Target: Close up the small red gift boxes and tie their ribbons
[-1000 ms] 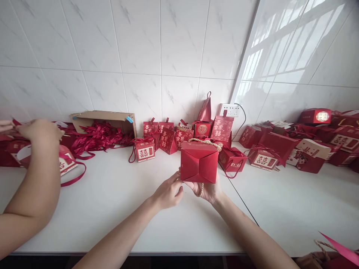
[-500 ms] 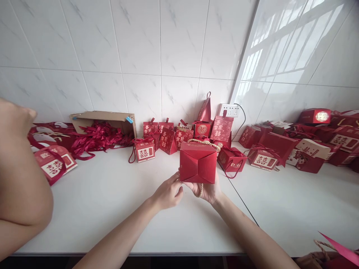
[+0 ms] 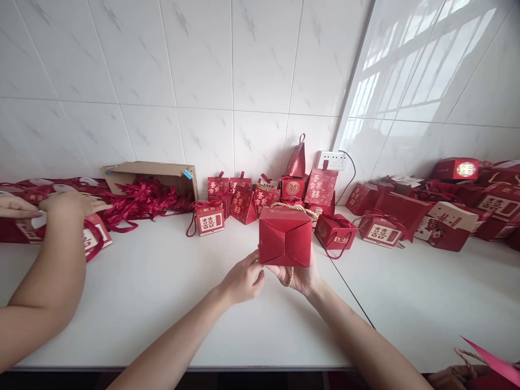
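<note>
White table [image 3: 227, 336], gold-printed red boxes [image 3: 293, 188], hands [image 3: 298, 273] apparently holding one.

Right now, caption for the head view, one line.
Both hands, left and right, hold a red box above the white table, before a tiled wall.

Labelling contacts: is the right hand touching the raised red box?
Touching. The head view shows the right hand cupping the red box from below, fingers meeting its lower edge.
</note>
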{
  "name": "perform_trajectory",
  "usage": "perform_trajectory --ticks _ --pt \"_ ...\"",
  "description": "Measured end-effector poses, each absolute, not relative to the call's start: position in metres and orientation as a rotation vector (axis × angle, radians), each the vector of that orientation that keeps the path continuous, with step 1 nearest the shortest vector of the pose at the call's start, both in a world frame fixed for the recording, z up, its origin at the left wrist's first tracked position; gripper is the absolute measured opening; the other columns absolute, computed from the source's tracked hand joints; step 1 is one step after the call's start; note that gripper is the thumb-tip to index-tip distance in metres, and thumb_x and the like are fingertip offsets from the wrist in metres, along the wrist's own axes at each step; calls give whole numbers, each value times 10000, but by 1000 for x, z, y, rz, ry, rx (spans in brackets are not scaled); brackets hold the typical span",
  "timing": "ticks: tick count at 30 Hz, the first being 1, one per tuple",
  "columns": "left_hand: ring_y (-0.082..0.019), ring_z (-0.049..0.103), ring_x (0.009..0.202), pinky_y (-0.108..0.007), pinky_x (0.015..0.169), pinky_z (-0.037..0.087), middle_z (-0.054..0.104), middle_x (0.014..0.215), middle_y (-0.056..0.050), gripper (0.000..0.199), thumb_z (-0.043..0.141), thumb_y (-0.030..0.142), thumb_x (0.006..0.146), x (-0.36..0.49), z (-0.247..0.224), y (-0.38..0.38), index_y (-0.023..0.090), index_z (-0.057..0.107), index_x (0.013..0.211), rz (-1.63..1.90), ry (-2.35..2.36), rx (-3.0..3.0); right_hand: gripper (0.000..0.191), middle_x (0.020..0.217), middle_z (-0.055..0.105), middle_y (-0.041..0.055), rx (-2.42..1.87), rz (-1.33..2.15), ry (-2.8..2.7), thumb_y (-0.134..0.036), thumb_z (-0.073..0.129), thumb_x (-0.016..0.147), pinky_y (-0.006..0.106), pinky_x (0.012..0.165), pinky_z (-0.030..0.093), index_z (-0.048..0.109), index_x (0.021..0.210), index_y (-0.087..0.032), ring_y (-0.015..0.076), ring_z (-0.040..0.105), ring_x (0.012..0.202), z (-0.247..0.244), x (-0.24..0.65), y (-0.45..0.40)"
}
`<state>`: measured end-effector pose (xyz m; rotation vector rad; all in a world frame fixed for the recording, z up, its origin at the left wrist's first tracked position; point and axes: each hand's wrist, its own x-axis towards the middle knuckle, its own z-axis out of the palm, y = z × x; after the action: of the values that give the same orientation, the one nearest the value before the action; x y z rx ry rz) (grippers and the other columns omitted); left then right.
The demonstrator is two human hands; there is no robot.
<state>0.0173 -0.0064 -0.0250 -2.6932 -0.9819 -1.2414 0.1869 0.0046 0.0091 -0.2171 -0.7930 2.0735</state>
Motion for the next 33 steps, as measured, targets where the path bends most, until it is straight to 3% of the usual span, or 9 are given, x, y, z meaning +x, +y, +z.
perform_trajectory --ticks 5,25,33 --pt "-191 611 983 -296 801 549 617 1046 -105 316 428 58 766 17 -24 -7 161 580 1024 -1249 -975 -2692 615 1046 672 105 -206 2080 -778 -671 340 851 447 895 527 583 1105 -166 248 607 1075 11 186 4" --pt "-201 603 1038 -306 844 546 624 1083 -100 282 431 57 769 18 -23 -6 172 583 977 -1242 -969 -2692 563 1116 648 106 -208 2060 -834 -658 458 801 488 938 493 583 1086 -189 266 561 1148 12 186 2" --pt "-204 610 1025 -308 816 556 628 1080 -98 326 430 64 771 18 -23 -7 177 575 1040 -1232 -994 -2692 559 1083 660 106 -252 2048 -840 -667 430 804 486 913 506 590 1055 -194 266 579 1122 15 186 0"
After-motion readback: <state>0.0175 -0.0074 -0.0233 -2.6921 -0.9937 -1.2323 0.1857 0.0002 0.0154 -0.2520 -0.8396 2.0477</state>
